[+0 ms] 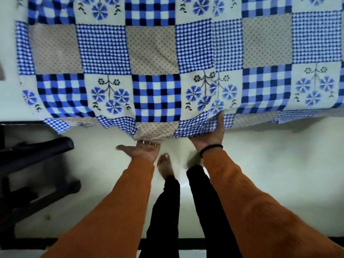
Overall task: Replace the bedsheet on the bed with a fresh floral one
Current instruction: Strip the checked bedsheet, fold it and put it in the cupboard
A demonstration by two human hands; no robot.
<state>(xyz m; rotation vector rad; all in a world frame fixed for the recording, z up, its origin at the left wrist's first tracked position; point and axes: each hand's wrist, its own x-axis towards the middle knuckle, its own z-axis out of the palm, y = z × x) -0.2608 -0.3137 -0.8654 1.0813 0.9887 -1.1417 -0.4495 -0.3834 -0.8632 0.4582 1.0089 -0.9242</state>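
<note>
While floral sheet (pixel 156 58) lies spread ahead of both hands, right hand (pixel 210 133) pinches its hanging edge; left hand (pixel 143 148) flat, fingers beneath hem. Likely only tucking left.

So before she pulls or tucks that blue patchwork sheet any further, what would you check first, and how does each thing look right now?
1. Right hand has a grip on the sheet edge: ok; the fabric drapes over its fingers.
2. Left hand grip: cannot tell; its fingers are hidden under the hem.
3. Sheet lies flat: not ok; a fold runs up from the right hand.
4. Near edge hangs evenly: not ok; it is wavy.
5. Floor by the feet: ok.
6. Dark furniture to her left: ok, apart from the sheet.
</note>
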